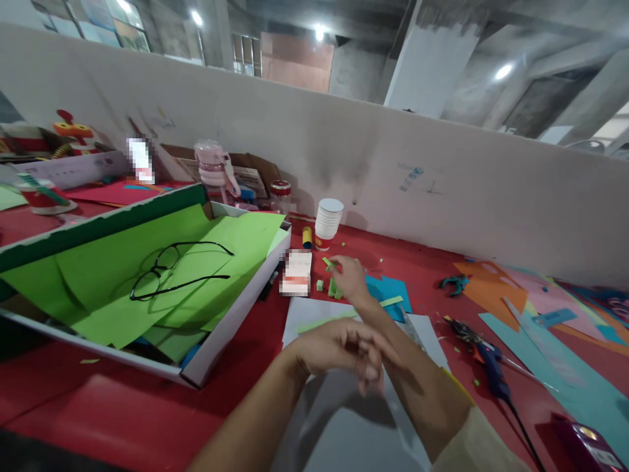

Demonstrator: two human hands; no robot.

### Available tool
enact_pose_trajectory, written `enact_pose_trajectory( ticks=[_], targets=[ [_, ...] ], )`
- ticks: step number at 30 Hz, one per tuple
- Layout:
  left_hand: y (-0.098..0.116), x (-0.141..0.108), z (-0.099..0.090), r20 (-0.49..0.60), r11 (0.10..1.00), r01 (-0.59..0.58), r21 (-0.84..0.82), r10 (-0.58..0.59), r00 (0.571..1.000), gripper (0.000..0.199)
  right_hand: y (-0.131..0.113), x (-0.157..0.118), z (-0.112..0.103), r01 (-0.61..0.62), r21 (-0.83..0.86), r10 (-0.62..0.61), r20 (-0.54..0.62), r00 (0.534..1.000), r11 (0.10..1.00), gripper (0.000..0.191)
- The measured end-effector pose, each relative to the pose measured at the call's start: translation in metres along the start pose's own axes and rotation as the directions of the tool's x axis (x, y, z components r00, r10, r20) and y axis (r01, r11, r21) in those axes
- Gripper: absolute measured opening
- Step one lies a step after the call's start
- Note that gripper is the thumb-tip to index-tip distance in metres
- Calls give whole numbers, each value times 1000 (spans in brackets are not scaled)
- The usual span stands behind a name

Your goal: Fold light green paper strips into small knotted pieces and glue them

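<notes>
My right hand (350, 280) reaches forward over the red table, its fingers closed on a small green paper strip (327, 263). Just below it lie a folded green paper piece (334, 288) and a tiny green paper block (320, 286). My left hand (339, 346) hovers nearer me above white paper sheets (339, 426), close to my right forearm. Its fingers are loosely bent and apart, and I see nothing in them. A long pale green strip (322, 322) lies beyond it on the paper. Blue paper (393, 288) with scissors (411, 328) is partly hidden behind my right arm.
On the left stands a box (230, 314) with green sheets and eyeglasses (157, 269). Stacked paper cups (328, 223), a yellow roll (307, 237) and a phone (297, 272) stand ahead. Rightward lie pliers (455, 284), a glue gun (491, 370) and coloured sheets (496, 288).
</notes>
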State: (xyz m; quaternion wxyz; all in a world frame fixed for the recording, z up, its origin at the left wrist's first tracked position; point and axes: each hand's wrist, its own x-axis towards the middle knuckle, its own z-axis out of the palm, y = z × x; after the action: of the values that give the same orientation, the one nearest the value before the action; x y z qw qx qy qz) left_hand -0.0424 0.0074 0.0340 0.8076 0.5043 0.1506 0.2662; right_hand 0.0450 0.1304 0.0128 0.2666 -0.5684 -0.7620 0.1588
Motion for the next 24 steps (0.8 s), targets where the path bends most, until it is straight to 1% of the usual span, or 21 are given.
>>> enact_pose_trajectory(
  ticks=[1, 2, 3, 4, 5, 6, 7, 8, 9, 10, 11, 12, 13, 14, 15, 18, 19, 22, 24],
  targets=[
    [-2, 3, -1, -214, 989, -144, 21, 145, 966, 22, 2, -4, -6, 2, 43, -1, -20, 1000, 999, 25],
    [-4, 6, -3, -433, 956, -283, 81, 290, 853, 13, 4, -10, -13, 7, 108, -3, -38, 999, 994, 27],
    [-5, 9, -6, -618, 912, -373, 169, 393, 681, 8, 6, -17, -19, 10, 244, 9, -79, 997, 970, 27],
    [-7, 12, -9, -742, 872, -413, 261, 455, 492, 6, 8, -26, -26, 27, 371, 15, -110, 994, 928, 27],
    [-8, 15, -13, -812, 849, -409, 334, 479, 332, 6, 10, -37, -32, 42, 470, 24, -135, 991, 881, 26],
    [-9, 17, -16, -849, 845, -381, 376, 479, 224, 7, 11, -48, -38, 51, 542, 37, -151, 988, 839, 25],
    [-10, 18, -18, -861, 857, -363, 365, 459, 218, 12, 12, -59, -42, 52, 589, 47, -150, 988, 806, 23],
    [-11, 18, -20, -864, 876, -362, 320, 426, 267, 17, 12, -70, -46, 47, 627, 58, -146, 988, 778, 22],
    [-12, 18, -20, -853, 896, -360, 259, 387, 350, 22, 12, -80, -48, 32, 656, 76, -136, 988, 754, 21],
    [-12, 18, -20, -823, 914, -357, 191, 348, 450, 27, 12, -89, -50, 19, 681, 96, -131, 987, 732, 21],
    [-13, 18, -19, -782, 927, -350, 132, 315, 538, 30, 13, -96, -50, 15, 697, 104, -127, 986, 717, 20],
    [-14, 19, -17, -740, 936, -340, 90, 292, 606, 32, 14, -102, -51, 15, 708, 108, -129, 986, 706, 20],
    [-14, 19, -15, -706, 941, -331, 68, 280, 650, 32, 16, -107, -50, 17, 713, 109, -131, 985, 701, 20],
    [-15, 19, -13, -683, 944, -324, 62, 277, 676, 32, 18, -111, -50, 16, 708, 110, -133, 985, 706, 20],
    [-15, 19, -12, -672, 945, -320, 63, 277, 687, 31, 21, -114, -50, 15, 692, 111, -137, 984, 721, 20],
    [-15, 19, -10, -672, 955, -294, 51, 250, 697, 27, 28, -117, -52, 26, 599, 83, -154, 985, 800, 17],
    [-15, 18, -9, -662, 960, -277, 35, 230, 713, 26, 29, -118, -54, 38, 572, 65, -159, 985, 819, 16],
    [-15, 17, -10, -592, 975, -221, -19, 167, 788, 25, 31, -119, -58, 84, 518, 16, -184, 983, 851, 15],
    [-16, 16, -10, -559, 979, -194, -59, 129, 819, 26, 30, -119, -59, 129, 471, -32, -209, 977, 873, 14]
  ],
)
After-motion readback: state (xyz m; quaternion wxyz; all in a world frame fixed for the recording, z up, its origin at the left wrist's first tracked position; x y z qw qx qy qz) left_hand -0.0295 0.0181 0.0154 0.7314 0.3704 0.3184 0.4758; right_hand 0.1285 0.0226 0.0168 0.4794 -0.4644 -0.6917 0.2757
